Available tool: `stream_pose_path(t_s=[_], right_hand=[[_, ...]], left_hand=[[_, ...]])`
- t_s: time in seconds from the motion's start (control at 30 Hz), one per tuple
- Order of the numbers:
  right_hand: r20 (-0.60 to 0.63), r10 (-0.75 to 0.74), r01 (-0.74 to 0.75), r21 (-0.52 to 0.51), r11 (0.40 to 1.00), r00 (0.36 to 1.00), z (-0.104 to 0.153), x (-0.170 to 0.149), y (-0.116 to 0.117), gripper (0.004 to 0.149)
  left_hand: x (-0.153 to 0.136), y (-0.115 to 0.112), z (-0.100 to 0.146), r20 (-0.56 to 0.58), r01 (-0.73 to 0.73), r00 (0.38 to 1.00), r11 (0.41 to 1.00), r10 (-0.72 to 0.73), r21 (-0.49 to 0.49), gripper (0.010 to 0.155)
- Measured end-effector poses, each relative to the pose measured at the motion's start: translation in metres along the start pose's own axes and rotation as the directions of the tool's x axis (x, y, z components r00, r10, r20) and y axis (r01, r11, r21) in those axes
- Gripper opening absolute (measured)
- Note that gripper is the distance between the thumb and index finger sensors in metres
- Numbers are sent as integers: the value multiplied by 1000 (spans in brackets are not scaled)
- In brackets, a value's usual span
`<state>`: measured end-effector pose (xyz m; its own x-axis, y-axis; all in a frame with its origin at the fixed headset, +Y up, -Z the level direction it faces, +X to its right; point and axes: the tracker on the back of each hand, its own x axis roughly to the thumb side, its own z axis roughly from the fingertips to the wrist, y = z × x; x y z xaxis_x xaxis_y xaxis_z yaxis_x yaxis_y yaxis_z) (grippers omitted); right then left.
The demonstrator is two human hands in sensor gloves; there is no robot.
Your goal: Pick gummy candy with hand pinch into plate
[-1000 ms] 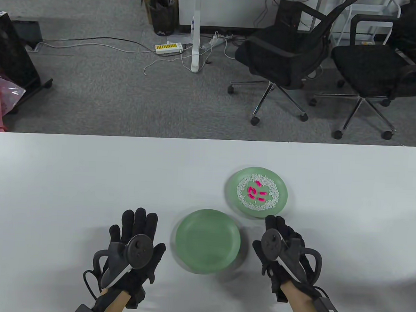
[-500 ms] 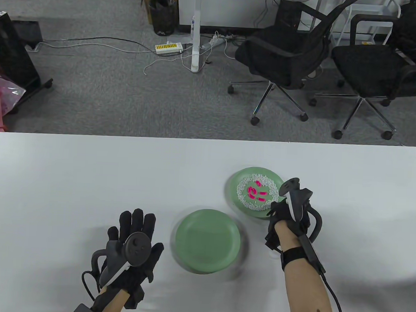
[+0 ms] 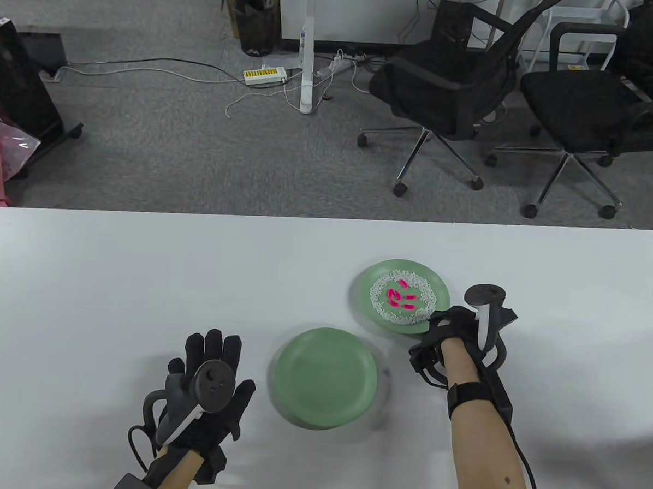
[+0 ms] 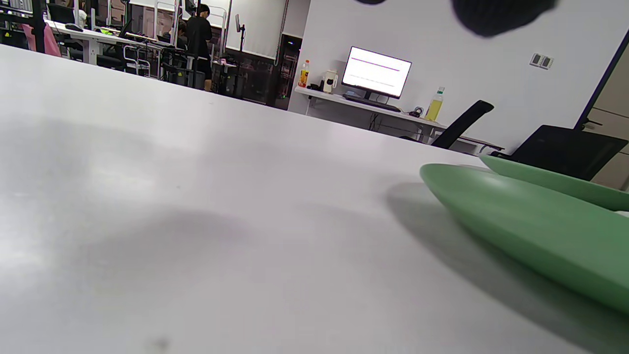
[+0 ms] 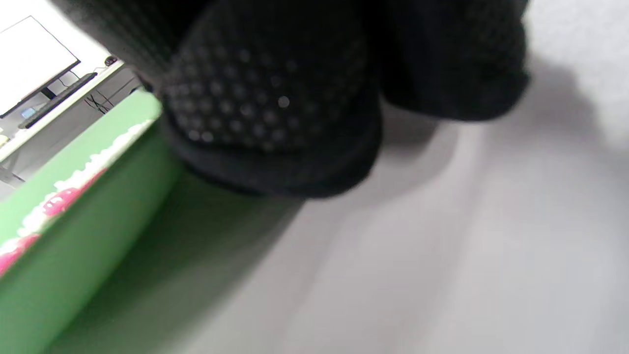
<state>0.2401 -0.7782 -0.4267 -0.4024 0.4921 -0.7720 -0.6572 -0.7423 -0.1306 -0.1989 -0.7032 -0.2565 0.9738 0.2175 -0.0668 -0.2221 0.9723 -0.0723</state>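
Several pink gummy candies (image 3: 402, 299) lie inside a ring of white grains (image 3: 380, 307) on the far green plate (image 3: 377, 274). A second green plate (image 3: 325, 378) sits bare in front of it. My right hand (image 3: 442, 324) is curled at the far plate's near right rim, its fingers touching the edge. In the right wrist view a gloved finger (image 5: 275, 98) lies over that plate's rim (image 5: 73, 255), with the candies (image 5: 61, 201) beside it; whether the hand grips the rim is hidden. My left hand (image 3: 214, 353) rests flat on the table with fingers spread, left of the bare plate (image 4: 530, 221).
The white table (image 3: 139, 278) stretches wide to the left and behind the plates. Two black office chairs (image 3: 449, 92) and floor cables lie beyond its far edge.
My right hand moved forward from beside the bare plate to the far plate's near right rim, turning on its side. The far plate shifted slightly. The left hand hardly moved.
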Motion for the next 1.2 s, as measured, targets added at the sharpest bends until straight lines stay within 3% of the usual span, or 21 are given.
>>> stream_pose_path(t_s=[0.17, 0.37, 0.57, 0.7, 0.87, 1.07, 1.2], right_hand=[[83, -32, 29, 44, 999, 996, 22, 13, 0, 50], [239, -2, -25, 111, 994, 971, 72, 38, 12, 50], [379, -4, -75, 194, 978, 925, 131, 50, 40, 50], [449, -7, -109, 231, 967, 893, 163, 50, 56, 50], [511, -9, -156, 280, 947, 860, 196, 49, 70, 50], [554, 5, -217, 317, 923, 832, 219, 45, 81, 50], [575, 26, -240, 301, 923, 818, 229, 41, 87, 50]], left_hand=[[-3, 1, -1, -18, -53, 998, 999, 53, 8, 82], [-11, 6, -1, -43, -184, 982, 982, 186, 32, 82], [-27, 15, -1, -88, -432, 895, 900, 436, 63, 82], [-44, 14, -3, -160, -648, 740, 757, 653, 87, 83], [-61, 5, -5, -260, -816, 532, 570, 806, 99, 83], [-69, -9, -7, -326, -933, 298, 346, 897, 99, 78], [-70, -18, -7, -346, -981, 130, 172, 929, 92, 65]])
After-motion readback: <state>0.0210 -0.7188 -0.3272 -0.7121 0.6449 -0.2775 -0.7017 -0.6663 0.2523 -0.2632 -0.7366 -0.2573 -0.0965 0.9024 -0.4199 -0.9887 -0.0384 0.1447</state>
